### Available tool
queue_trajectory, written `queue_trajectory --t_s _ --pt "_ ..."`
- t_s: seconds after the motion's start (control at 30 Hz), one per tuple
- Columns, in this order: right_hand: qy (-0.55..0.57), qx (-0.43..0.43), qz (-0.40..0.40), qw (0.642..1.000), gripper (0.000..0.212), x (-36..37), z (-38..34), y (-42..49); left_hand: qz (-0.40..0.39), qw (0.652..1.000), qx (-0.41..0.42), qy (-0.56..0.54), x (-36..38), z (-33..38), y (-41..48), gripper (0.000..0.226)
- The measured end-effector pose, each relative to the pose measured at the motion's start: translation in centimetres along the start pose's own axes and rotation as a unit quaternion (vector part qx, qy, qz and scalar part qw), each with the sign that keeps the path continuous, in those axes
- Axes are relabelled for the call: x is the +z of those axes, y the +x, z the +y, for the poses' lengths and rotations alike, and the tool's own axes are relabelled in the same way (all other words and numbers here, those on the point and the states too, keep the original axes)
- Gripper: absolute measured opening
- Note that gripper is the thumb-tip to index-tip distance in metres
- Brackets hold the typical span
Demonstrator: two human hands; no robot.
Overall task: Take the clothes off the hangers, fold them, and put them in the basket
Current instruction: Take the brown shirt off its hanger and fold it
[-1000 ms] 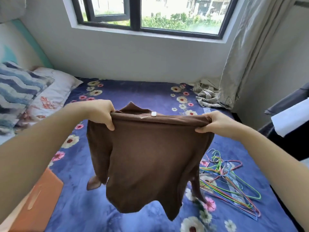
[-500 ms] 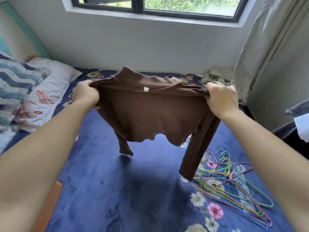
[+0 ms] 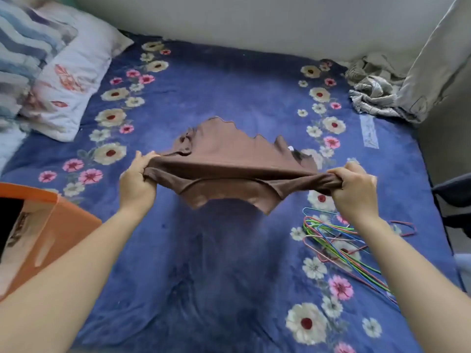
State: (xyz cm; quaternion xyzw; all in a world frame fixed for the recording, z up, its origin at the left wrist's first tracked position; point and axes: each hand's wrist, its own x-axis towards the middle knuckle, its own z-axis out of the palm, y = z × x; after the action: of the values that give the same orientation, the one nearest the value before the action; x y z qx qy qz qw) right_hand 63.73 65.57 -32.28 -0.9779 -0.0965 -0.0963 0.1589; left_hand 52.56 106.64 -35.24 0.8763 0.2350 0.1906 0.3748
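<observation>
A blue flowered blanket (image 3: 229, 289) is spread over the whole bed, and a dark shadow is cast on its middle. Two pillows (image 3: 71, 80) are stacked at the far left, the striped one cut off by the frame edge. A pale curtain (image 3: 433, 59) is hung at the far right, its top out of view. An orange basket (image 3: 66, 225) is set at the near left; most of it is cut off, its near corner is crossed by the left forearm, and a dark marking on its inner wall cannot be read. A brown shirt (image 3: 229, 159) is held stretched above the middle of the blanket, well apart from the basket; whether its wavy far hem touches the blanket cannot be told. A crumpled grey cloth (image 3: 372, 95) is heaped under the curtain. Coloured wire hangers (image 3: 331, 235) are piled on the blanket at the right, partly hidden by the right forearm. One end of the shirt is bunched in the curled fingers of the left hand (image 3: 136, 184), the other end clenched in the right hand (image 3: 356, 189). A pale label (image 3: 368, 132) sewn on the blanket is too blurred to be read, and a small white tag (image 3: 290, 148) on the shirt is too small to be made out.
</observation>
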Motion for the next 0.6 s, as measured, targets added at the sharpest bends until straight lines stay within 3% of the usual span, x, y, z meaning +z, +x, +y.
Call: queue_trajectory --t_s 0.1,0.2,0.33,0.53,0.6 --pt "-0.023 0.013 -0.088 0.996 0.026 6.1 1.3 -5.7 -0.120 0.985 0.003 0.127 2.3 -6.0 -4.6 0.067" --pt "-0.097 -0.040 -0.162 0.981 0.031 11.9 2.8 -12.2 -0.232 0.936 -0.021 0.264 3.9 -11.8 -10.0 0.079" --pt "-0.144 -0.100 -0.220 0.960 0.028 16.4 4.2 -18.7 -0.342 0.872 0.055 0.346 5.2 -17.9 -15.5 0.076" --pt "-0.090 -0.045 -0.304 0.947 0.010 17.3 6.8 -23.1 -0.365 0.845 0.116 0.374 3.5 -23.5 -19.3 0.080" --pt "-0.105 -0.012 -0.311 0.945 0.004 18.0 7.7 -24.7 -0.330 0.862 0.059 0.381 3.4 -23.9 -21.5 0.072"
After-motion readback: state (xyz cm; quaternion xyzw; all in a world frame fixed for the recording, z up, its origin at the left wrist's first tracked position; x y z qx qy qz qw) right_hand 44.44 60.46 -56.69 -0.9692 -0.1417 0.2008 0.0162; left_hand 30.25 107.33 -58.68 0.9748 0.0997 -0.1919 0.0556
